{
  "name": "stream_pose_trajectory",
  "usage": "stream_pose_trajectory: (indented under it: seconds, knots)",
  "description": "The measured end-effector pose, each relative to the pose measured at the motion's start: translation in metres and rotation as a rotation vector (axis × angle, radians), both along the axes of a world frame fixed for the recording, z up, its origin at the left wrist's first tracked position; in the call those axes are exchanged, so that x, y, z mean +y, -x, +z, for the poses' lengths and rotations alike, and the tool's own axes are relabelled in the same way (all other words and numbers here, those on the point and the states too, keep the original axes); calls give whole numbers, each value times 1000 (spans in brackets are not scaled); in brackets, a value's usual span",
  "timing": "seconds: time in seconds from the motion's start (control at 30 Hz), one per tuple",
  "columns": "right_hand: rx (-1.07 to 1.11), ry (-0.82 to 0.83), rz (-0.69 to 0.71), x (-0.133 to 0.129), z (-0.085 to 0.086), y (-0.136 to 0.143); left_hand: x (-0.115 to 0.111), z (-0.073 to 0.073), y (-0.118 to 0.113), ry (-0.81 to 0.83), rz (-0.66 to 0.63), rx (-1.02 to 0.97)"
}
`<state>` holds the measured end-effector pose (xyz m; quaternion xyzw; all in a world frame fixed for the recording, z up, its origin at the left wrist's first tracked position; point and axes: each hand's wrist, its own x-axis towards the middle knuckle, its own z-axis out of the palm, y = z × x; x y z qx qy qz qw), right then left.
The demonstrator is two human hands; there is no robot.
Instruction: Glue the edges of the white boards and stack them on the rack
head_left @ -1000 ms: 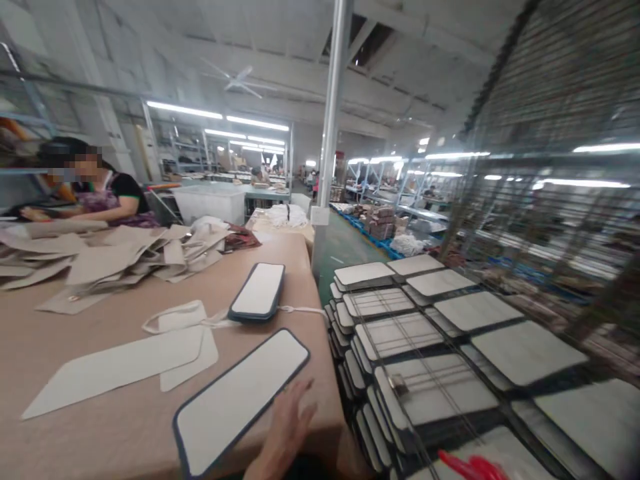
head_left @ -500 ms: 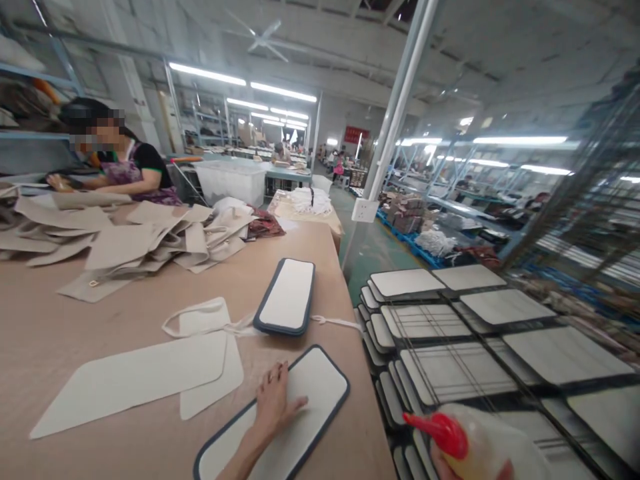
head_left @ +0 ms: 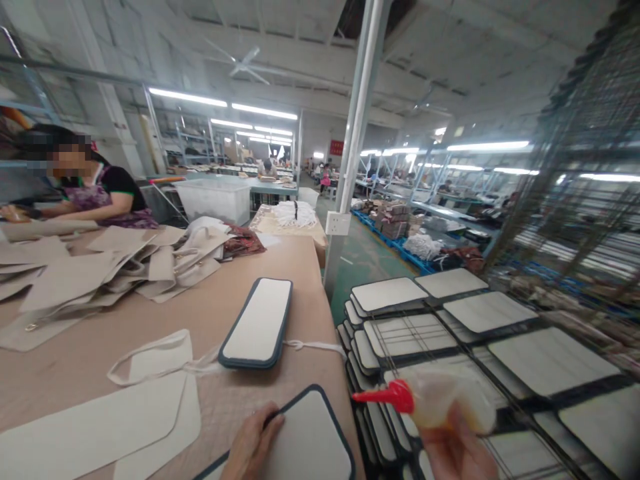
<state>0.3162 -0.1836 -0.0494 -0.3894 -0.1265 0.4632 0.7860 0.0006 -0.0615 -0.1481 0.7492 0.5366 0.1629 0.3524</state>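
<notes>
My left hand (head_left: 256, 437) is closed on the edge of a white panel with a dark blue border (head_left: 313, 437), at the front edge of the brown table. In my right hand (head_left: 460, 443) is a translucent squeeze bottle (head_left: 450, 397) with a red nozzle pointing left, held over the racks to the right. A small stack of similar bordered panels (head_left: 257, 323) lies farther back on the table. Plain cream pieces (head_left: 95, 427) and a white strap (head_left: 123, 363) lie at the left.
Beige cut pieces (head_left: 80, 267) are heaped on the table (head_left: 210, 310) at the left, before a seated person (head_left: 107, 193). Wire racks of bordered panels (head_left: 410, 333) stand at the right. A metal post (head_left: 353, 133) rises beyond the table.
My left hand has gone from lying spread on the panel to gripping its edge. The bottle in my right hand has moved left and up in view. The camera view has shifted.
</notes>
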Motion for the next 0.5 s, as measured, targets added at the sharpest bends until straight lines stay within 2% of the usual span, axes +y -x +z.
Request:
stream_pose_trajectory:
  seconds: [0.07, 0.2, 0.27, 0.3, 0.37, 0.43, 0.5]
  knots:
    - [-90, 0, -18, 9, 24, -7, -4, 31, -9, 44, -119, -43]
    - [-336, -38, -64, 22, 80, -15, -9, 108, -31, 104, -343, -84]
    - [-402, -78, 1, 26, 100, -19, -12, 134, -43, 203, -491, -121]
    - [-424, -103, 58, 27, 107, -22, -13, 141, -50, 256, -557, -135]
    - [-456, -149, 167, 30, 114, -29, -19, 141, -61, 330, -652, -149]
    - [-482, -156, 214, 31, 117, -36, -27, 128, -68, 344, -677, -142]
    - [-498, -141, 213, 31, 117, -40, -35, 109, -67, 334, -606, -142]
